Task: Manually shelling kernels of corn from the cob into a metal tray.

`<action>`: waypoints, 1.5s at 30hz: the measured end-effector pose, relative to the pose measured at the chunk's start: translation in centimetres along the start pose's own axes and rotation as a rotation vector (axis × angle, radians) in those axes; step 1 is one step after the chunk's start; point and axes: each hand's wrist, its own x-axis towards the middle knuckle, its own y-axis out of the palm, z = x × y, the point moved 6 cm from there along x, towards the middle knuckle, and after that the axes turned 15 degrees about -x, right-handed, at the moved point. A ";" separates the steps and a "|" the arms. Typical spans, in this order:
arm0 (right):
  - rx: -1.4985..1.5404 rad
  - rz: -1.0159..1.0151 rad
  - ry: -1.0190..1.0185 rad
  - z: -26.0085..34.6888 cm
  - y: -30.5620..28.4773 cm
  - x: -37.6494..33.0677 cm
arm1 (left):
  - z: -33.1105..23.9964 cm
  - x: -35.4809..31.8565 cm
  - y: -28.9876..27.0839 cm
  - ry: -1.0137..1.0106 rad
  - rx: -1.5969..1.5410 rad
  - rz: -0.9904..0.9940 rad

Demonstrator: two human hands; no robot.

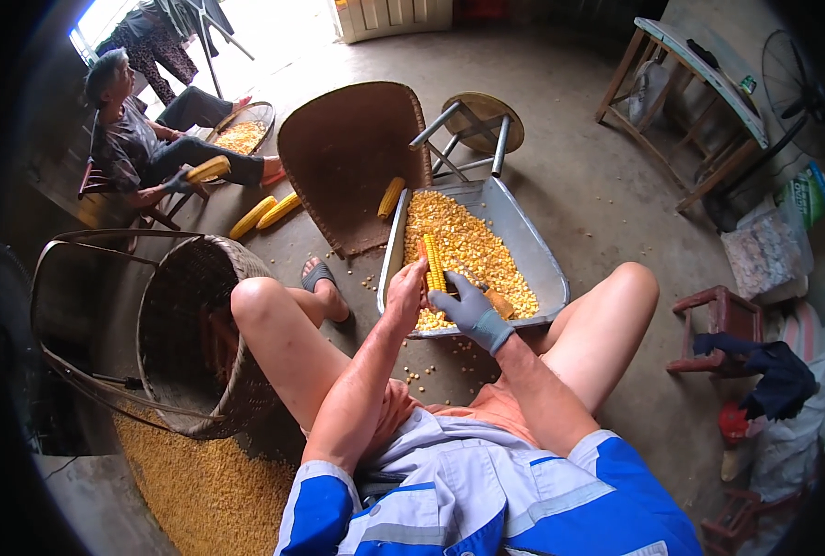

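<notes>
Cob (pixel 434 264) was held upright over the near end of the metal tray (pixel 542 255), so loosened kernels (pixel 463 241) would drop into it. The bare left hand (pixel 405 295) was clamped round the cob at 9 o'clock; the gloved right hand (pixel 472 310) was closed against it at 3 o'clock, over a brown tool (pixel 499 303). At 3 o'clock of the picture a green-and-white bag (pixel 806 196) stood by the wall, above a pale patterned sack (pixel 764 259).
</notes>
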 end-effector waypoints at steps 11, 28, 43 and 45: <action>0.294 -0.244 0.029 -1.9 -3.5 4.4 | 1.5 -2.5 4.8 -0.162 0.110 0.017; 0.274 -0.718 0.235 -7.4 -6.8 3.9 | 2.7 -2.3 6.8 0.206 0.863 0.200; 0.261 -0.673 0.168 -7.0 -6.0 4.3 | 3.7 -0.1 2.8 0.172 0.612 0.087; 0.291 -0.678 0.181 -6.9 -6.3 4.0 | 3.4 -0.8 4.1 0.170 0.587 0.089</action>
